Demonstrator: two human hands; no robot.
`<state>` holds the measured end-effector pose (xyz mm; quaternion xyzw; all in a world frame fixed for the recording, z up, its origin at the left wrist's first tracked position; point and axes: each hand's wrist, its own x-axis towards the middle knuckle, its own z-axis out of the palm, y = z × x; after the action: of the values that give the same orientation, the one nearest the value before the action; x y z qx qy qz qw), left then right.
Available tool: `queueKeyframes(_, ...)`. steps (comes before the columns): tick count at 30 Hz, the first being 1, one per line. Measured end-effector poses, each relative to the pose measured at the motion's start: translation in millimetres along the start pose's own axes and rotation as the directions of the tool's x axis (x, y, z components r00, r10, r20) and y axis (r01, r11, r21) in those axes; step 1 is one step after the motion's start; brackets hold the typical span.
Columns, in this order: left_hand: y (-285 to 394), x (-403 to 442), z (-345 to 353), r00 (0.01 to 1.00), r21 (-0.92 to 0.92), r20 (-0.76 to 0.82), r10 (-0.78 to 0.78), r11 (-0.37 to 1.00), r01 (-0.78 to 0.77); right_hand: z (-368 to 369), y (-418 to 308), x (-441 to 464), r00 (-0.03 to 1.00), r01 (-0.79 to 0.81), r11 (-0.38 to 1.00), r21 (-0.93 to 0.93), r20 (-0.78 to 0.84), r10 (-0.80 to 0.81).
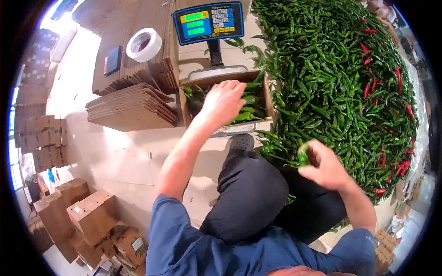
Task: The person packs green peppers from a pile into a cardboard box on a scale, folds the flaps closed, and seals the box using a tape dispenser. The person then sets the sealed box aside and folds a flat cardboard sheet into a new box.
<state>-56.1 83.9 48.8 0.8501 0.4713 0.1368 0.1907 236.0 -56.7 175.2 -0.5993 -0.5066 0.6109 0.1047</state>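
Holding a green pepper in the right hand, pinched between thumb and fingers, over the near side of the pepper pile on the right. Over the open box on the scale with the left hand, fingers bent down at the green peppers inside; fingertips partly hidden, can't tell if gripping anything. Note red peppers along the pile's right edge. See flat cardboard left of the box, with a tape roll on top, farther back. Also see brown boxes near left.
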Motion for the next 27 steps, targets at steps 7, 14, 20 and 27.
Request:
queueKeyframes(7, -1, 19, 21, 1.000, 0.067, 0.026, 0.009, 0.998, -0.011, 14, 34, -2, 1.000, -0.021, 0.881, 0.472, 0.025, 0.011)
queueKeyframes(14, -5, 19, 21, 1.000, 0.052, -0.023, 0.002, 0.999, -0.001, 9, 33, 17, 0.993, -0.018, 0.922, 0.386, -0.100, 0.062)
queueKeyframes(20, -2, 26, 22, 0.998, 0.118, 0.048, 0.032, 0.992, -0.037, 12, 27, 17, 0.992, 0.019, 0.984, 0.179, -0.129, 0.004)
queueKeyframes(27, -1, 33, 18, 0.988, 0.207, 0.154, 0.001, 0.978, -0.033, 20, 26, 12, 0.991, 0.035, 0.998, 0.046, -0.133, -0.028)
